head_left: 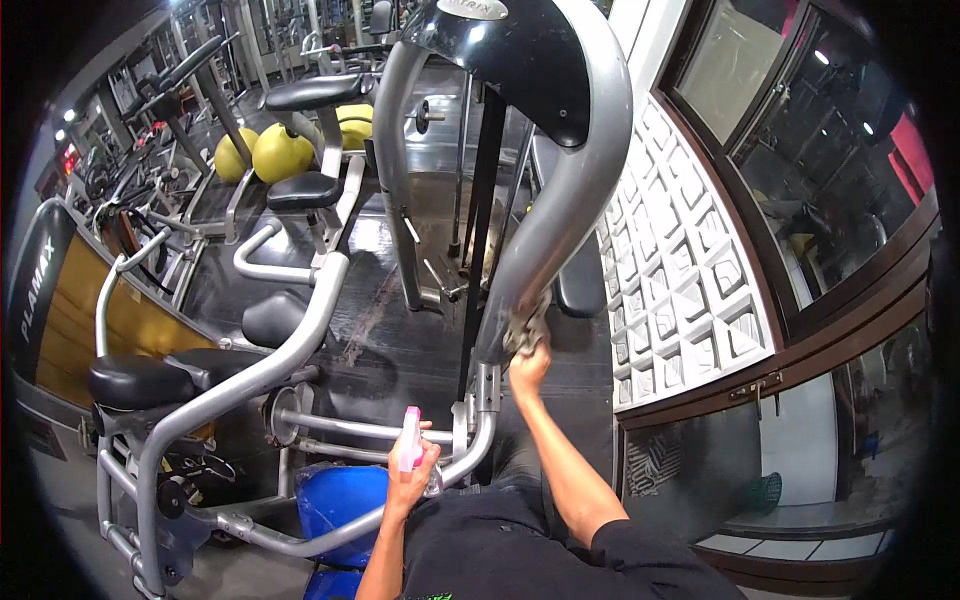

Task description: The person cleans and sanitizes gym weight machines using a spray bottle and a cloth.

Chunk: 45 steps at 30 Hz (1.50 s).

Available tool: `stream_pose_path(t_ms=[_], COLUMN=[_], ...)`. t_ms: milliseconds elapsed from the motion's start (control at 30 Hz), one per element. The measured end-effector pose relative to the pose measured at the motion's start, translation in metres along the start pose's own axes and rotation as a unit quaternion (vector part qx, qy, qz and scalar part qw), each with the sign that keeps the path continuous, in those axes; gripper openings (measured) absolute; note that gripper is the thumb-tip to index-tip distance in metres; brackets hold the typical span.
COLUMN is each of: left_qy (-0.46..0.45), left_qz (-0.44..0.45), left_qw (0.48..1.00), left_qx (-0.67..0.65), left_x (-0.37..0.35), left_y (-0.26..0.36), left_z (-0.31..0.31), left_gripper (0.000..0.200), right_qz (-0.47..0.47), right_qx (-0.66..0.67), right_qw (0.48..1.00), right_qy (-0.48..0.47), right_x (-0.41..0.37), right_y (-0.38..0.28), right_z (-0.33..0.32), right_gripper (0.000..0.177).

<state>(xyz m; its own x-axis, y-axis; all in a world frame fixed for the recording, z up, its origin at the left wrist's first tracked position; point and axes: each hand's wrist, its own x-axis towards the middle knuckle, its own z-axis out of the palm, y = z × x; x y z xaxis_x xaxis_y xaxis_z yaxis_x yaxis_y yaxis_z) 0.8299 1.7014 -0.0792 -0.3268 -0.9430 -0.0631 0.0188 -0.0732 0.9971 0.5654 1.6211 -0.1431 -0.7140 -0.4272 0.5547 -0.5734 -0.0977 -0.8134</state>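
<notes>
My right hand (530, 370) presses a crumpled grey cloth (526, 328) against the thick silver upright tube (545, 240) of a gym machine, near its lower end. In my left hand (410, 480) is a spray bottle with a pink trigger head (412, 425), held upright in front of my body. The fingers are wrapped round its neck, and the lower part of the bottle is hidden by the hand. A curved silver frame tube (300, 340) of the machine runs to the left, carrying black padded seats (145, 382).
A blue bin (340, 500) stands under the frame by my left arm. Yellow exercise balls (282, 153) lie farther back among other machines. At the right are a white patterned block wall (680, 270) and a brown-framed glass door (780, 400).
</notes>
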Motion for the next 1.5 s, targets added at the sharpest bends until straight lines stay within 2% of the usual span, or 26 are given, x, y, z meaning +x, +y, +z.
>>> stream_pose_path(t_ms=[67, 100, 133, 200, 300, 400, 467, 500, 533, 600, 667, 733, 800, 833, 900, 933, 1000, 1033, 1067, 1133, 1233, 1267, 1300, 1367, 1433, 1500], left_qy=[0.000, 0.001, 0.002, 0.008, -0.007, 0.000, 0.006, 0.010, 0.010, 0.018, 0.026, 0.031, 0.023, 0.016, 0.021, 0.022, -0.007, -0.009, -0.010, -0.036, -0.113, -0.103, -0.091, -0.109, -0.110, -0.079], left_qz=[0.008, 0.008, 0.016, 0.027, 0.012, 0.014, 0.020, 0.026, 0.026, 0.015, 0.024, 0.028, 0.014, 0.010, -0.012, -0.033, -0.022, 0.016, 0.054, 0.027, 0.020, -0.005, -0.030, 0.003, 0.037, 0.033], left_qw=[1.000, 1.000, 1.000, 0.999, 0.999, 0.998, 0.998, 0.998, 0.998, 1.000, 0.999, 0.998, 0.999, 0.999, 1.000, 0.997, 0.999, 0.999, 0.998, 0.996, 0.992, 0.987, 0.975, 0.983, 0.986, 0.990], left_qx=[0.020, 0.020, 0.023, 0.025, 0.042, 0.056, 0.053, 0.050, 0.050, 0.021, 0.029, 0.038, 0.042, 0.031, -0.017, -0.067, -0.030, -0.031, -0.032, -0.082, -0.045, -0.122, -0.199, -0.149, -0.118, -0.108], left_x=[0.002, 0.003, 0.002, 0.005, 0.002, 0.002, 0.003, 0.003, 0.002, 0.005, 0.007, 0.004, 0.007, 0.008, 0.010, 0.012, 0.017, 0.020, 0.023, 0.024, 0.023, 0.023, 0.025, 0.030, 0.032, 0.032], left_y=[0.000, 0.000, 0.000, 0.002, 0.003, 0.002, 0.000, -0.001, 0.000, 0.004, 0.003, 0.000, -0.002, -0.004, -0.009, -0.013, -0.032, -0.030, -0.028, -0.032, -0.030, -0.017, -0.010, -0.011, -0.006, -0.006], left_z=[-0.001, -0.001, -0.001, -0.004, -0.009, -0.010, -0.009, -0.009, -0.008, -0.006, -0.008, -0.008, -0.007, -0.006, 0.000, 0.003, 0.004, 0.012, 0.019, 0.023, 0.025, 0.028, 0.030, 0.028, 0.032, 0.039], left_gripper=[0.039, 0.039, 0.038, 0.038, 0.040, 0.040, 0.040, 0.039, 0.039, 0.040, 0.040, 0.041, 0.041, 0.041, 0.040, 0.039, 0.048, 0.055, 0.062, 0.072, 0.061, 0.057, 0.053, 0.051, 0.047, 0.047], right_qz=[0.253, 0.386, 0.388, 0.393, 0.098, -0.161, -0.242, -0.213, -0.312, -0.312, -0.247, -0.068, 0.049, 0.048, 0.333, 0.333, 0.366, 0.362, 0.342, 0.211, 0.182, 0.176, 0.115, 0.051, -0.130, -0.092], right_qx=[-0.066, 0.002, 0.001, 0.051, 0.052, -0.005, -0.062, -0.088, -0.164, -0.152, -0.192, -0.167, -0.155, -0.153, -0.086, -0.087, 0.055, 0.149, 0.226, 0.211, 0.148, 0.104, 0.046, -0.013, -0.127, -0.093], right_qw=[0.949, 0.898, 0.897, 0.918, 0.987, 0.978, 0.968, 0.971, 0.935, 0.937, 0.944, 0.949, 0.931, 0.931, 0.867, 0.867, 0.863, 0.848, 0.832, 0.860, 0.858, 0.851, 0.862, 0.865, 0.892, 0.903], right_qy=[-0.176, -0.210, -0.211, -0.028, 0.117, 0.133, 0.037, -0.058, -0.031, -0.043, -0.109, -0.257, -0.326, -0.328, -0.360, -0.362, -0.344, -0.358, -0.374, -0.415, -0.458, -0.483, -0.491, -0.498, -0.414, -0.410], right_x=[-0.035, -0.035, -0.039, -0.039, 0.032, 0.092, 0.108, 0.103, 0.103, 0.064, 0.023, -0.021, -0.053, -0.059, -0.070, -0.073, -0.079, -0.073, -0.069, -0.062, -0.051, -0.043, -0.040, -0.034, -0.024, -0.026], right_y=[0.027, 0.027, 0.036, 0.059, -0.012, -0.090, -0.093, -0.096, -0.093, -0.050, -0.025, 0.004, 0.046, 0.050, 0.060, 0.057, 0.030, 0.001, -0.018, -0.049, -0.096, -0.110, -0.112, -0.120, -0.136, -0.140], right_z=[-0.019, -0.025, -0.027, -0.019, -0.021, -0.031, -0.029, -0.030, -0.019, -0.007, -0.012, -0.023, -0.030, -0.031, -0.033, -0.033, -0.032, -0.034, -0.035, -0.039, -0.048, -0.053, -0.057, -0.067, -0.079, -0.094], right_gripper=[0.032, 0.035, 0.035, 0.038, 0.046, 0.055, 0.059, 0.060, 0.059, 0.061, 0.061, 0.061, 0.053, 0.053, 0.043, 0.043, 0.047, 0.050, 0.040, 0.030, 0.028, 0.029, 0.030, 0.033, 0.045, 0.052])
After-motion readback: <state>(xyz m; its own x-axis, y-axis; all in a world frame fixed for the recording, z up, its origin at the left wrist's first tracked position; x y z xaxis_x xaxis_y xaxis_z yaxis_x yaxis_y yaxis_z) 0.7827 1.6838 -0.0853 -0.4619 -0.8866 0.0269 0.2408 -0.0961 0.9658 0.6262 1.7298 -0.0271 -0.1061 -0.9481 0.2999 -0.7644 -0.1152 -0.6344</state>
